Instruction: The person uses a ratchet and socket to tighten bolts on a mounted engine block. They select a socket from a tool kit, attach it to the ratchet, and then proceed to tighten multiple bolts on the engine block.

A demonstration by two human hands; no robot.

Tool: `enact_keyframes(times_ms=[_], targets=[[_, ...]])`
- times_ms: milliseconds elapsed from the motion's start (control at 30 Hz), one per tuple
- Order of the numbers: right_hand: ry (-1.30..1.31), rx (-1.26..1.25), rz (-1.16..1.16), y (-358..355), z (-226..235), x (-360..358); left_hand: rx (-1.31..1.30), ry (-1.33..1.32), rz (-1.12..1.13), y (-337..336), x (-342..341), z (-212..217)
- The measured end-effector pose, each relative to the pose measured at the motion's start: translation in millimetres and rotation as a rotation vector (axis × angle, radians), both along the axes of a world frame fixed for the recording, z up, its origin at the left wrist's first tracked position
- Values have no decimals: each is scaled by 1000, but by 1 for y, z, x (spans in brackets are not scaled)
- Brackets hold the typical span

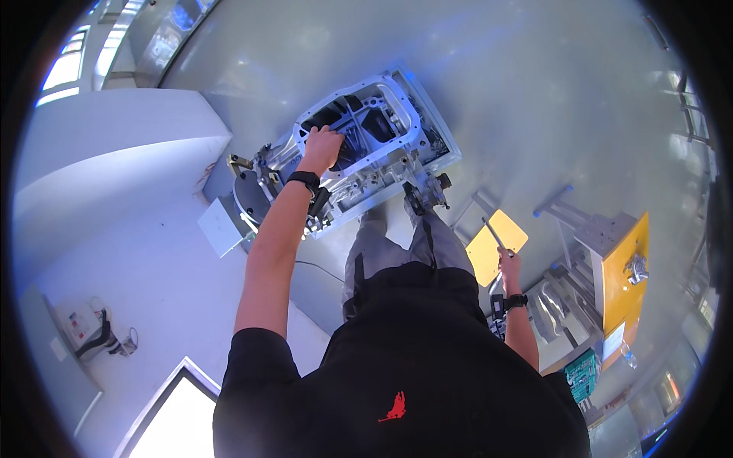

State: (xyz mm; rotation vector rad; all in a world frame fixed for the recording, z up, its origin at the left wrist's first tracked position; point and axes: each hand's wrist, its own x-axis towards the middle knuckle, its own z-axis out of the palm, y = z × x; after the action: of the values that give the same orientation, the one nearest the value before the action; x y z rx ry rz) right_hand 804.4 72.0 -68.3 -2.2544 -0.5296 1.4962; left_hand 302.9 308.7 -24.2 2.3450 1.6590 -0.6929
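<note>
A silver metal engine block (416, 122) with an open, flanged cavity sits on a frame in front of me. My left hand (323, 146) is at the near left of that cavity, its fingers curled down over the inner metal parts. What those fingers grip, if anything, is hidden. Low at my right side, my right hand (509, 267) is closed round a long, slim metal hand tool (492, 232). The tool points up and away, in front of a yellow stool seat (513, 229), apart from the engine.
A yellow-topped workbench (617, 267) at the right bears a small metal part (636, 269). Beside it are a green tool case (582, 375) and a plastic bottle (628, 354). A large white curved surface (130, 137) stands left of the engine. A thin cable (319, 267) runs near my legs.
</note>
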Motion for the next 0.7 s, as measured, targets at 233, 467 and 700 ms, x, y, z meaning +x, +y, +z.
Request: enact_keyframes(times_ms=[233, 467, 700], targets=[[133, -32, -77, 21, -1, -9, -45, -88, -94, 2, -13, 16], [29, -200, 181, -11, -22, -9, 157, -808, 851, -83, -42, 134], [2, -274, 298, 1, -20, -38, 124, -1220, 1434, -253, -70, 80]])
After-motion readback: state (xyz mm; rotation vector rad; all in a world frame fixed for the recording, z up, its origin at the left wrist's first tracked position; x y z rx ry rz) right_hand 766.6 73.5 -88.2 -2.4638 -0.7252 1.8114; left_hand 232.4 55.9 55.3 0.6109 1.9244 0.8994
